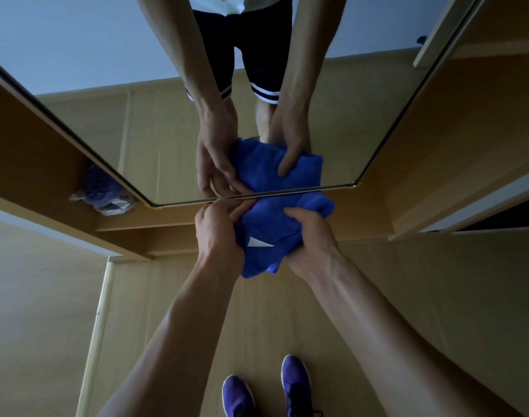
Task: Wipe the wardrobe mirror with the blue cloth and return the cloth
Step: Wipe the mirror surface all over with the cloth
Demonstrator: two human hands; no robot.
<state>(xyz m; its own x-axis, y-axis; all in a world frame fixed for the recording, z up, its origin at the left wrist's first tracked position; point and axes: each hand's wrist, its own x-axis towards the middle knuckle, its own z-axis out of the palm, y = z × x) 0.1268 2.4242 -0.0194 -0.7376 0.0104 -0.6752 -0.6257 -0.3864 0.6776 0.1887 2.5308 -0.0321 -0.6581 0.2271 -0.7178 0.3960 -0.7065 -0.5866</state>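
The blue cloth [272, 233] is bunched between both my hands, just below the mirror's bottom edge. A white label shows on its near side. My left hand [218, 233] pinches the cloth's left side, fingers reaching up to the mirror's lower rim. My right hand [310, 242] grips the cloth's right side with curled fingers. The wardrobe mirror [167, 139] has a thin gold frame and reflects my arms, the cloth and my legs.
Wooden wardrobe panels flank the mirror on the left [31, 152] and the right [467, 145]. A shelf at left holds a crumpled bag [107, 200]. Pale wooden floor [272, 326] lies below, with my purple shoes [296, 383] at the bottom.
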